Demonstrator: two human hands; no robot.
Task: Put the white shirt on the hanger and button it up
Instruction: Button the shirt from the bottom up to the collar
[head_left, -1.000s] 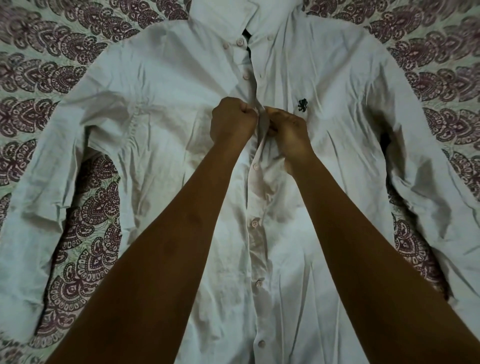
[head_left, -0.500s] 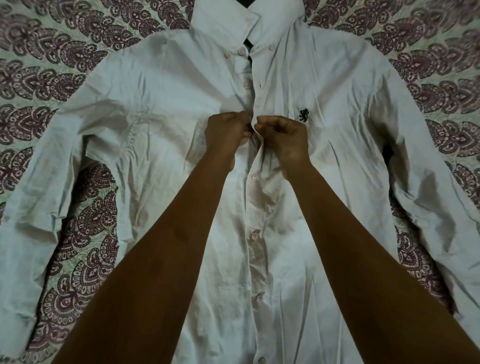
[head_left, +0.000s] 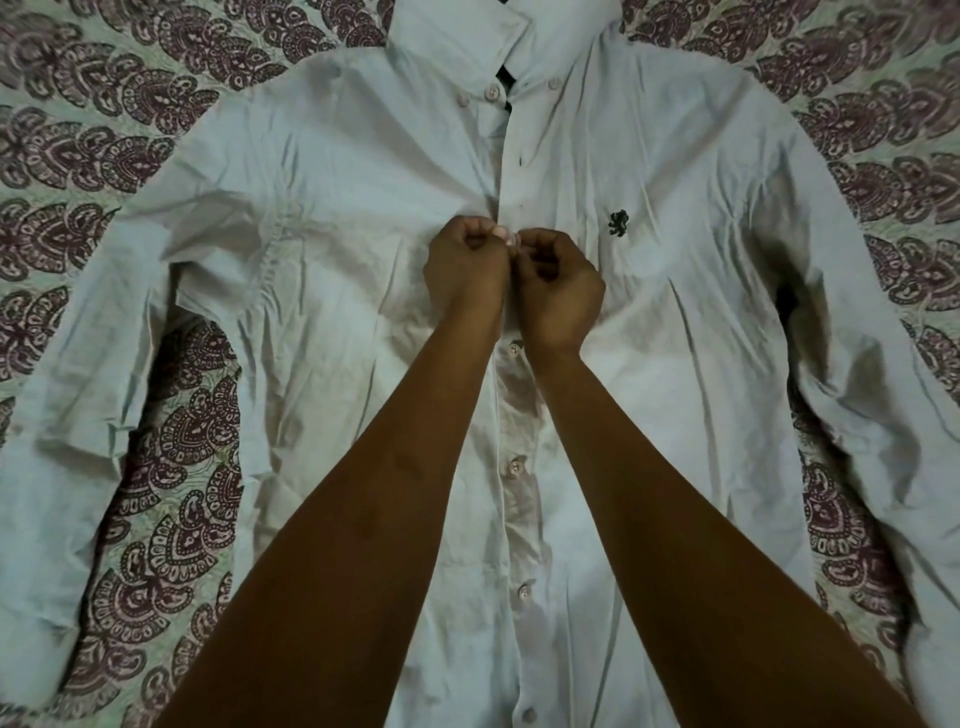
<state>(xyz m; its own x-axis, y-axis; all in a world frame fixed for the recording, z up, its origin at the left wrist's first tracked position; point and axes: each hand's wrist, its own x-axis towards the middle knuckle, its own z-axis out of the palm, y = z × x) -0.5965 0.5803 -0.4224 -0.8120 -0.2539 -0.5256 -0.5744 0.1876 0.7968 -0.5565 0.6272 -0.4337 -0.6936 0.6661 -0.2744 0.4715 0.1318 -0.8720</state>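
Left grip (head_left: 466, 266), right grip (head_left: 560, 283) curled, touching.

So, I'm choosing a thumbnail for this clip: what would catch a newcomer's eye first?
Most striking is the wrinkled white button-up shirt spread flat, filling the view, over a maroon paisley-print bedspread. At chest height on its placket, the left hand and right hand meet, pinching a small pale button. A small dark embroidered logo sits just right of the hands.
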